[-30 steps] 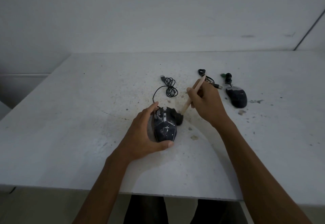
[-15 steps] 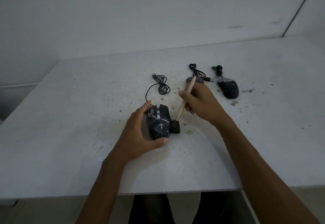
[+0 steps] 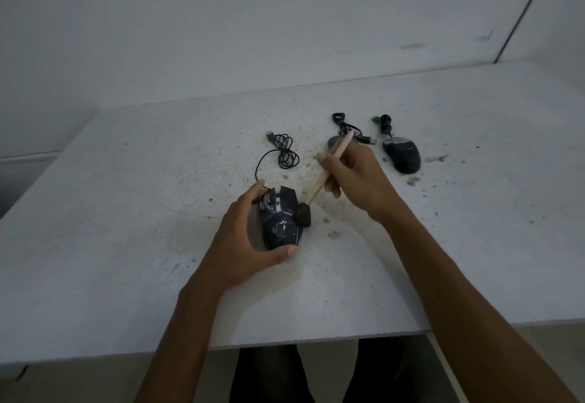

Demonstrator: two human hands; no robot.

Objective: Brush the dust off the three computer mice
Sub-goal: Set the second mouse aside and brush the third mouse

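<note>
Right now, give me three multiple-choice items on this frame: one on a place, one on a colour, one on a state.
1. Where is the brush head? A) at the right side of the mouse held by the left hand; B) at its left side; C) underneath it.
2. The brush handle is: A) red; B) pale wood; C) blue.
3. The right hand: A) is open and empty; B) grips the handle; C) holds a mouse.
Answers: 1 A, the dark head sits against the held mouse's right edge; 2 B, it looks beige; 3 B, fingers curl round the handle.
</note>
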